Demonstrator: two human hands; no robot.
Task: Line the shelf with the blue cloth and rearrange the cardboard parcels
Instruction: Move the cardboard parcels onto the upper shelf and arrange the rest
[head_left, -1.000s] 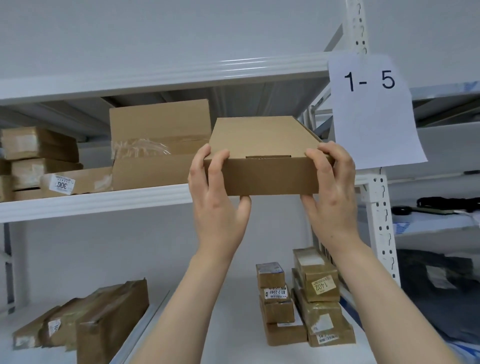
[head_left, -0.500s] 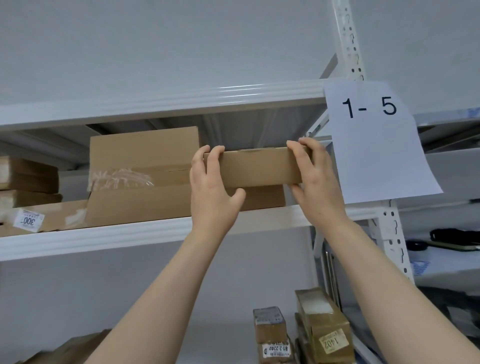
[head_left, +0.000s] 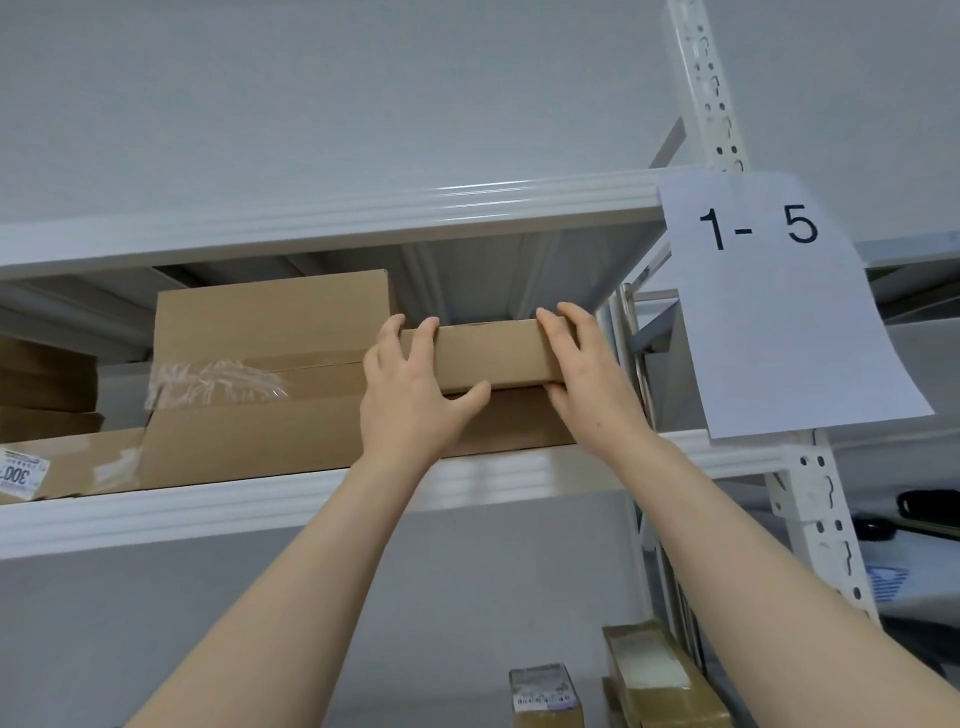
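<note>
A flat cardboard parcel (head_left: 488, 353) sits on top of a longer flat parcel (head_left: 249, 447) on the upper white shelf (head_left: 156, 506). My left hand (head_left: 410, 395) grips its left end, fingers over the top and thumb underneath. Its right end is held by my right hand (head_left: 582, 374) in the same way. A bigger taped parcel (head_left: 270, 322) stands just to the left, behind my left hand. No blue cloth is in view.
More parcels (head_left: 47, 384) are stacked at the shelf's far left. A paper sign reading 1-5 (head_left: 774, 301) hangs on the white upright (head_left: 821, 519) at right. Small labelled parcels (head_left: 665, 680) stand on the lower shelf. The shelf board above leaves a gap over the held parcel.
Both hands have raised the flat parcel from in front of the shelf up onto the long parcel and pushed it in. The camera has tilted upward.
</note>
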